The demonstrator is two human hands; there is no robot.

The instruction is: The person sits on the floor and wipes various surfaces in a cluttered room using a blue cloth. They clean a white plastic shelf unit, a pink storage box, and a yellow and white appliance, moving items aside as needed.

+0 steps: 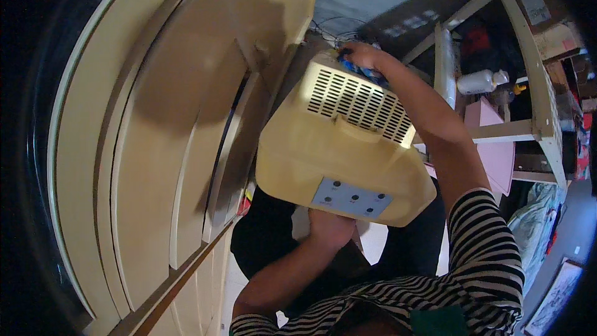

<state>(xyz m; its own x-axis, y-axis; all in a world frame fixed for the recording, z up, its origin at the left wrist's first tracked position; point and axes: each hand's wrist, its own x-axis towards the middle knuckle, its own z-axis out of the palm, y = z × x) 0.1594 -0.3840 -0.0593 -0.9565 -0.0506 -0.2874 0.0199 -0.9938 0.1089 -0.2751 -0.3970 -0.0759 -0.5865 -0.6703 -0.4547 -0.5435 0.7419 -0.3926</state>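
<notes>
A cream-yellow boxy appliance stands between my knees, with a slotted grille along its top and a pale control panel with several dark buttons on the side nearest me. My right hand reaches over to its far edge, fingers closed round a bunched blue cloth that lies against the rim behind the grille. Just below the control panel, my left hand is at the appliance's near side. Its fingers are hidden under the appliance, so their grip does not show.
A large cream cabinet door rises close on my left. To the right stands a cream shelf frame holding a white pump bottle, with a pink panel beside it. Thin dark cables lie beyond the appliance.
</notes>
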